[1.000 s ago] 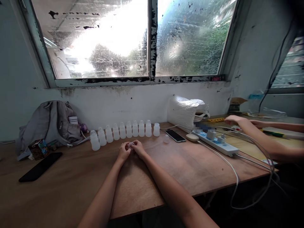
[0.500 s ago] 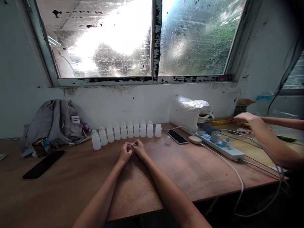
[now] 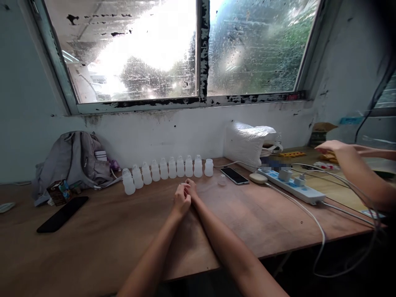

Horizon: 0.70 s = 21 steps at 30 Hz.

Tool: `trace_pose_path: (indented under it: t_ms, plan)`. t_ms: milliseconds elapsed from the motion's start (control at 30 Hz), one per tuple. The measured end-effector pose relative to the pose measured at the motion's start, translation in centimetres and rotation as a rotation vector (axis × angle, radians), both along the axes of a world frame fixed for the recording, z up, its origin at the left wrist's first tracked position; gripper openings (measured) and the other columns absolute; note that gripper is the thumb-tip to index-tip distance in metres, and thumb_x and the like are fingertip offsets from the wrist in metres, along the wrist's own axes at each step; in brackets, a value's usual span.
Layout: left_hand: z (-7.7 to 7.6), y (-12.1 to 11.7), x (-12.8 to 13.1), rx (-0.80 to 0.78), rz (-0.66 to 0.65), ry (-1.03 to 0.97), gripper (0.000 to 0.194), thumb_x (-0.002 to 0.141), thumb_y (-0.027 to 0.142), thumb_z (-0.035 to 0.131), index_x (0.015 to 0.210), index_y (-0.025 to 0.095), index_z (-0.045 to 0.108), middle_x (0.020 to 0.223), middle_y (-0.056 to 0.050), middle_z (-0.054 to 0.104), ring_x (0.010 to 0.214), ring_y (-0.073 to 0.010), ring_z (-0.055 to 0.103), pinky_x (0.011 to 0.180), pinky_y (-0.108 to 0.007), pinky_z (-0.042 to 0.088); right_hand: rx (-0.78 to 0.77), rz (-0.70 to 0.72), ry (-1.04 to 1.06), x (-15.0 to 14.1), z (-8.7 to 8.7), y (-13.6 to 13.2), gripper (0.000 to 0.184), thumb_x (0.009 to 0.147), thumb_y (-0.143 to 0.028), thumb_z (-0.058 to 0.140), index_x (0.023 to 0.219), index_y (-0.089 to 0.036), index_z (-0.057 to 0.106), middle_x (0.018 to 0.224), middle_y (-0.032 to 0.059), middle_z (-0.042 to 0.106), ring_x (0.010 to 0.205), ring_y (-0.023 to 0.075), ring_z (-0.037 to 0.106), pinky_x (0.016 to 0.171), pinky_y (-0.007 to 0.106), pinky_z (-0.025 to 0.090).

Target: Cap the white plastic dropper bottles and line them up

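Observation:
My left hand (image 3: 181,201) and my right hand (image 3: 192,187) meet fingertip to fingertip on the wooden table (image 3: 102,239), fingers curled shut and pressed together. Whatever is between them is hidden. Just beyond the hands, a row of several small white plastic bottles (image 3: 168,170) runs along the wall, the rightmost one (image 3: 208,167) without a top. A small clear cap (image 3: 222,180) lies on the table to the right of my hands.
A phone (image 3: 234,175), a white oval object (image 3: 258,178) and a power strip (image 3: 293,187) with cables lie right. A white bag (image 3: 247,142) leans on the wall. A grey backpack (image 3: 74,159), small carton (image 3: 58,192) and black phone (image 3: 62,214) sit left. Another person's arm (image 3: 355,169) reaches in at right.
My hands have closed tighter together, and the small white piece seen between my fingers earlier no longer shows. The view shifted slightly. The other person's hand moved further right.

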<state>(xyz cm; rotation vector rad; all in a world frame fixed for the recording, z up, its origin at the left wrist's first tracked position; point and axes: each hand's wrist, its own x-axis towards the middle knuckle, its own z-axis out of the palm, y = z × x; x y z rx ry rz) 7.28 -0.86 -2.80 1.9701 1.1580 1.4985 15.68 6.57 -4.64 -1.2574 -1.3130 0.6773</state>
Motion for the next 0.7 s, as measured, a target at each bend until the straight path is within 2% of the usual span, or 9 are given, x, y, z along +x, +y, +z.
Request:
trace_pose_path:
  t_ms: [67,167,267,333,467,567,700]
  plan:
    - [-0.4,0.8,-0.2,-0.020,0.063,-0.060,0.033,0.057,0.001,0.039,0.084,0.018,0.050,0.074,-0.001,0.051,0.066,-0.0118,0.050,0.067,-0.024,0.042,0.000,-0.070,-0.031,0.1,-0.1,0.1,0.013,0.052,-0.015,0.046,0.045,-0.019,0.036,0.042,-0.0056,0.036,0.048,0.0090,0.032,0.046,0.021,0.023]
    - [-1.3,2.6,-2.0,-0.121,0.158,-0.108,0.026,0.061,0.004,0.043,0.083,0.017,0.049,0.075,-0.001,0.051,0.063,-0.0110,0.051,0.066,-0.025,0.043,0.015,-0.122,-0.077,-0.2,-0.4,0.3,0.008,0.052,-0.016,0.046,0.049,-0.019,0.039,0.045,-0.0057,0.039,0.049,0.0090,0.033,0.048,0.021,0.024]
    - [-2.2,4.2,-3.9,-0.269,0.225,-0.191,0.019,0.066,0.013,0.049,0.085,0.016,0.049,0.080,-0.004,0.053,0.064,-0.0113,0.053,0.063,-0.025,0.045,0.032,-0.119,-0.093,-0.4,-0.8,0.6,0.006,0.052,-0.019,0.047,0.052,-0.019,0.041,0.048,-0.0050,0.042,0.049,0.0096,0.037,0.048,0.020,0.026]
    - [-2.5,4.8,-4.5,-0.324,0.237,-0.228,0.017,0.070,0.016,0.047,0.086,0.015,0.050,0.084,-0.006,0.054,0.066,-0.0119,0.054,0.058,-0.024,0.046,0.032,-0.089,-0.067,-0.4,-1.1,0.7,0.006,0.053,-0.021,0.049,0.054,-0.019,0.044,0.049,-0.0045,0.044,0.049,0.0100,0.039,0.048,0.020,0.028]
    - [-2.6,5.0,-4.6,-0.339,0.163,-0.223,0.016,0.072,0.016,0.046,0.087,0.015,0.053,0.085,-0.006,0.058,0.064,-0.0114,0.056,0.051,-0.021,0.046,0.026,0.006,0.006,-0.5,-1.3,0.6,0.009,0.053,-0.023,0.050,0.060,-0.018,0.050,0.052,-0.0032,0.049,0.050,0.0106,0.043,0.048,0.021,0.032]
    - [-2.6,4.8,-4.4,-0.321,0.073,-0.204,0.013,0.071,0.020,0.051,0.082,0.015,0.057,0.077,-0.005,0.061,0.065,-0.0129,0.057,0.054,-0.022,0.047,0.021,0.059,0.014,-0.6,-1.3,0.4,0.013,0.053,-0.022,0.051,0.065,-0.017,0.053,0.056,-0.0019,0.053,0.051,0.0110,0.045,0.047,0.021,0.035]
    - [-2.6,4.6,-4.4,-0.295,0.044,-0.212,0.011,0.070,0.021,0.054,0.079,0.015,0.058,0.077,-0.005,0.062,0.066,-0.0132,0.058,0.060,-0.023,0.048,0.003,0.087,-0.007,-0.6,-1.2,0.4,0.016,0.054,-0.022,0.050,0.068,-0.017,0.055,0.059,-0.0011,0.055,0.052,0.0112,0.047,0.044,0.020,0.036]
